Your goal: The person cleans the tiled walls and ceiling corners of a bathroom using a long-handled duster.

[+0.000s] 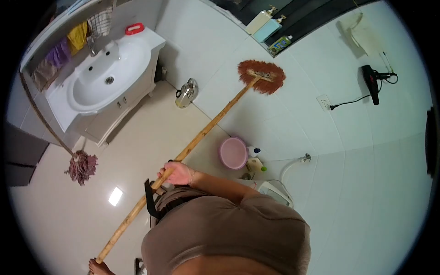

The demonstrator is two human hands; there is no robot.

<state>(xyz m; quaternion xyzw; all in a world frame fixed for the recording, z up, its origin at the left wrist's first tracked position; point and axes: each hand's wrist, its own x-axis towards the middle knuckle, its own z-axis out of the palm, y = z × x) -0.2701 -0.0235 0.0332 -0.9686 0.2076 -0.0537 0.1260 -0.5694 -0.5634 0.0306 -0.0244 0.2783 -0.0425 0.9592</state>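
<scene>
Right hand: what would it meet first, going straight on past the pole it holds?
Past the wooden pole, the right hand would probably meet the purple mop, though depth is unclear; it may pass above.

A tiled washroom around us

We see white tiled walls (293, 110) and a glossy pale floor (151, 133) reflecting a bright rectangular light (116, 196). A white basin (114, 82) tops a vanity cabinet (110, 119); a dark window (307, 18) sits above.
</scene>
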